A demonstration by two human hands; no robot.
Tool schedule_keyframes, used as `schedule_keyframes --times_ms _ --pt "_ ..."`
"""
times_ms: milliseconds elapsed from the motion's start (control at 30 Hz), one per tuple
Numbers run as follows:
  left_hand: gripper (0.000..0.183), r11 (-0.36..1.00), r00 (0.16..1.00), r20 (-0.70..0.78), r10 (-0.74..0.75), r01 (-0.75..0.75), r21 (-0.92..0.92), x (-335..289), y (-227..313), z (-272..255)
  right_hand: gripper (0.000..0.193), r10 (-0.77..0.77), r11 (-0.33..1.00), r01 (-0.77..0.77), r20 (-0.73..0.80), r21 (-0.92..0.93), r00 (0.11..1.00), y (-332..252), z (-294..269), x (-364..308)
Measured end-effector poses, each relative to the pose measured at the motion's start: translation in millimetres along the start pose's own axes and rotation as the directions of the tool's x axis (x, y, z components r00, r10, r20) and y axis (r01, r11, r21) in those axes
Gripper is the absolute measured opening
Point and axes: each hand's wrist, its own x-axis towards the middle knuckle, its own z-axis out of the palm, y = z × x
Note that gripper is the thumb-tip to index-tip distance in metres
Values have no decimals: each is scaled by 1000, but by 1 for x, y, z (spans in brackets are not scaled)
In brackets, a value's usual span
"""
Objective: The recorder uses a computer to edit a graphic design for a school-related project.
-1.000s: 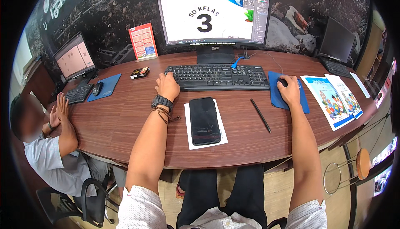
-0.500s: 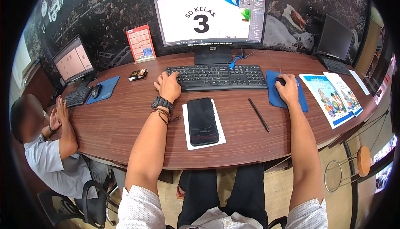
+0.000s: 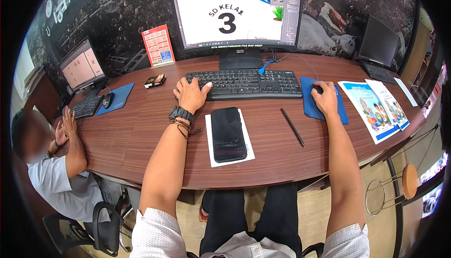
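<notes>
My left hand (image 3: 191,94) rests on the left end of a black keyboard (image 3: 249,89), fingers spread over the keys and thumb stretched out to the right. A dark watch (image 3: 181,113) and a cord bracelet are on that wrist. My right hand (image 3: 326,100) is curled over a black computer mouse (image 3: 317,89), mostly hidden beneath it, on a blue mouse pad (image 3: 310,109). Ahead, a monitor (image 3: 235,16) shows a page design with a large black numeral and curved lettering. Between my forearms lie a black phone (image 3: 229,134) on white paper and a black stylus (image 3: 292,127).
To the left sits a person (image 3: 70,173), hands together, by another monitor (image 3: 82,64). A red desk calendar (image 3: 158,45) and a small dark box (image 3: 155,81) stand near the keyboard. Printed covers (image 3: 373,110) lie right, before a dark monitor (image 3: 378,40). A round stool (image 3: 409,182) is beyond the desk edge.
My left thumb has spread outward to the right over the keys. The right hand stays on the mouse. The whole view has shifted very slightly, and the design on the screen looks the same.
</notes>
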Motion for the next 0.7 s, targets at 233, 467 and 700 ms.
schedule_keyframes --times_ms 233,467,700 --pt "69 1000 999 -35 9 -8 21 -2 1 -3 38 -3 1000 2 -3 -7 1000 3 1 0" --pt "71 1000 999 -36 2 -1 18 0 -3 -3 38 17 1000 -17 18 2 1000 0 0 0" --pt "74 1000 1000 -29 13 -13 10 -1 -2 -4 38 15 1000 -15 6 -9 1000 3 1 0"
